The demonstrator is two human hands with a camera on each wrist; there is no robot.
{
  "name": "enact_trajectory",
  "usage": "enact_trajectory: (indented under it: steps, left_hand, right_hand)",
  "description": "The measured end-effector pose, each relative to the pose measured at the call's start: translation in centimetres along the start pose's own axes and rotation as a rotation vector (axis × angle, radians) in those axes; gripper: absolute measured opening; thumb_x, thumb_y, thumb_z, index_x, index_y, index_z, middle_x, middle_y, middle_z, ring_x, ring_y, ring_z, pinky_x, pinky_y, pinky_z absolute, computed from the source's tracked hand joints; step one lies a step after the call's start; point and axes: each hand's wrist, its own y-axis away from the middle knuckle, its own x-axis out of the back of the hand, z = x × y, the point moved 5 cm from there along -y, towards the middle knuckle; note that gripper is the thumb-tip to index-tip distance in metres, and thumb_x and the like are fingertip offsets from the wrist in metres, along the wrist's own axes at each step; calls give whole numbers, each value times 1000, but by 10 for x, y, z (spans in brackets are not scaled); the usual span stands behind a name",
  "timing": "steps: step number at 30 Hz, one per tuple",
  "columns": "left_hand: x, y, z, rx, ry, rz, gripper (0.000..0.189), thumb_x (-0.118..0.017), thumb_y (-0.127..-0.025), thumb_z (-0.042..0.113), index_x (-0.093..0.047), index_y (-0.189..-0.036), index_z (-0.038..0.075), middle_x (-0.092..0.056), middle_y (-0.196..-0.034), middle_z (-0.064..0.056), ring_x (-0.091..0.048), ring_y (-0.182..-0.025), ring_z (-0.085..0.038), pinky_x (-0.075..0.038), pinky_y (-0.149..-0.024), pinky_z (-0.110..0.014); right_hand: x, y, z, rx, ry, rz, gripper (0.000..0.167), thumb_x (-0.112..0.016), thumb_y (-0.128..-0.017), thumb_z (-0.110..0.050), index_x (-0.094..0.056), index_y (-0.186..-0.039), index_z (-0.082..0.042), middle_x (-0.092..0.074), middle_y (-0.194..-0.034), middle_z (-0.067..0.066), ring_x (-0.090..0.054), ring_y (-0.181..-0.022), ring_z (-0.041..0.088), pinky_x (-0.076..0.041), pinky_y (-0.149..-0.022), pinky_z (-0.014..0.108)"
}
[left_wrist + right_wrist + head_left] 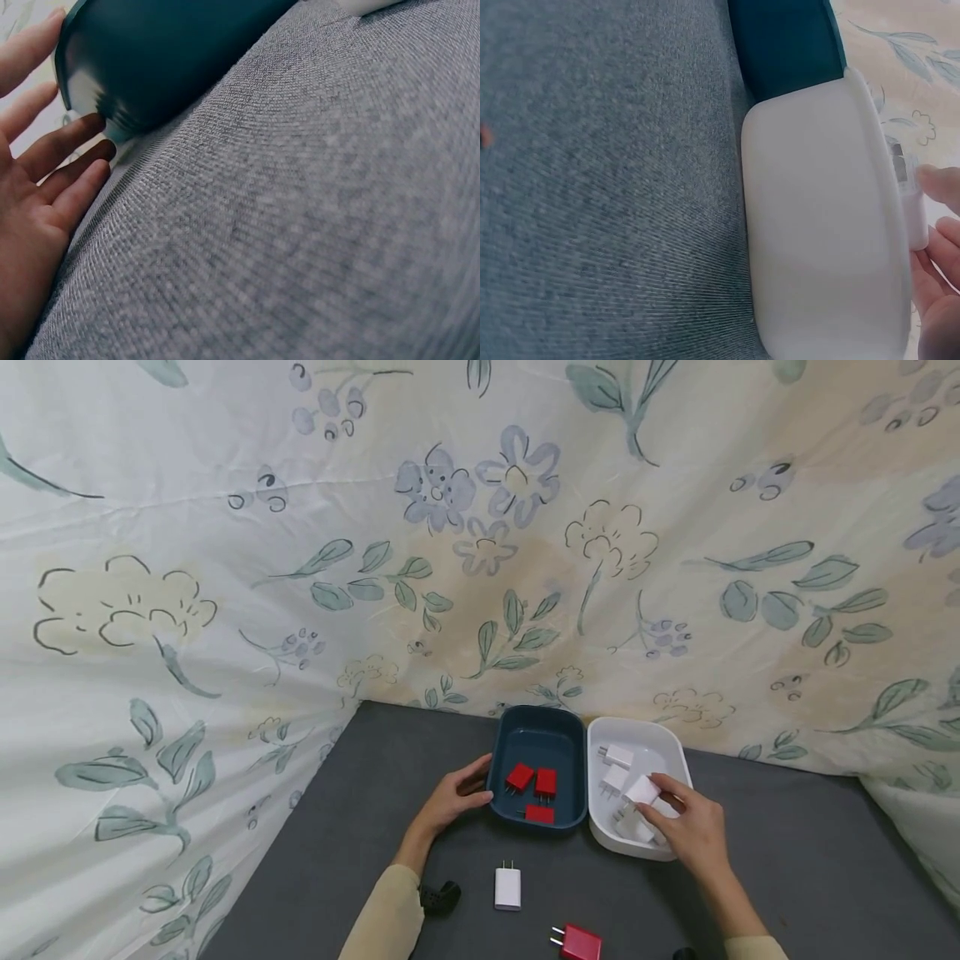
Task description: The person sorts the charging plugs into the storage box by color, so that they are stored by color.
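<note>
My left hand touches the left rim of a dark blue bin, its fingers fairly straight; the left wrist view shows them spread along the bin's outer wall. Inside lie three red charger plugs. Over the white bin, standing against the blue one, my right hand pinches a white charger plug between thumb and fingers. In the right wrist view that white plug shows just past the bin's rim. Several white charger plugs lie inside the white bin, partly hidden by the hand.
On the dark grey cloth in front of the bins lie a white charger plug and a red charger plug, the red one cut by the frame's lower edge. A flower-patterned curtain hangs behind the bins and along the left.
</note>
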Motion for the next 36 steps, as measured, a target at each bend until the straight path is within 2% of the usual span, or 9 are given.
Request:
enact_trajectory:
  steps: [5, 8, 11, 13, 15, 20, 31, 34, 36]
  left_hand:
    - [0, 3, 2, 2, 15, 8, 68, -64, -93, 10, -30, -151, 0, -36, -153, -26, -35, -142, -41, -29, -115, -59]
    - [-1, 3, 0, 12, 27, 4, 68, -64, -93, 10, -30, -151, 1, -35, -154, -25, -33, -143, -39, -28, -116, -57]
    - [-1, 3, -2, 15, 23, 6, 68, -64, -93, 11, -31, -151, 2, -36, -153, -24, -35, -143, -39, -29, -116, -57]
    - [0, 3, -3, 17, 19, 13, 67, -65, -93, 12, -32, -151, 3, -37, -153, -23, -36, -142, -37, -30, -116, -57]
    - [1, 2, -3, 20, 20, 21, 67, -65, -92, 12, -33, -151, 3, -38, -153, -22, -37, -142, -36, -30, -116, -56]
    - [2, 1, -3, 26, 18, 20, 68, -66, -92, 13, -33, -151, 4, -38, -153, -22, -37, -142, -35, -30, -116, -56]
    - [1, 1, 0, 28, 13, 6, 67, -64, -93, 12, -31, -151, 3, -37, -154, -21, -38, -143, -32, -30, -117, -54]
    - [1, 0, -1, 36, 16, 1, 67, -63, -94, 11, -31, -151, 2, -36, -154, -21, -37, -143, -33, -30, -117, -54]
    - [1, -1, -8, 39, 22, 4, 67, -63, -94, 10, -30, -152, 3, -35, -155, -21, -36, -144, -33, -29, -117, -54]
  right_hand:
    - [-3, -1, 3, -6, 26, -6, 52, -88, -68, -12, -70, -116, -3, -74, -107, 17, -72, -95, 33, -30, -75, -9]
    - [-3, -2, 5, -31, 51, -12, 52, -88, -69, -12, -70, -117, -3, -73, -107, 18, -72, -96, 33, -35, -75, -3]
    - [-3, -3, 5, -50, 70, -19, 52, -87, -71, -14, -69, -119, -3, -73, -108, 19, -71, -99, 34, -51, -82, 20]
    - [-4, -5, 6, -62, 76, -26, 52, -86, -72, -14, -68, -120, -3, -72, -110, 20, -70, -101, 35, -52, -86, 39]
    - [-4, -8, 7, -74, 68, -36, 52, -85, -74, -14, -67, -121, -2, -71, -112, 21, -69, -103, 37, -48, -89, 52]
    - [-5, -14, 12, -115, 55, -60, 51, -83, -76, -14, -66, -123, -2, -69, -117, 21, -68, -106, 37, -48, -93, 53]
    - [-4, -22, 12, -108, 72, -53, 52, -82, -77, -15, -65, -125, -2, -68, -120, 20, -68, -105, 35, -50, -92, 51]
    - [-4, -25, 11, -127, 60, -62, 52, -81, -79, -15, -64, -126, -1, -66, -123, 21, -67, -107, 37, -50, -93, 52]
    - [-4, -27, 12, -145, 55, -69, 52, -80, -80, -15, -63, -127, -1, -65, -126, 22, -66, -108, 37, -50, -93, 52]
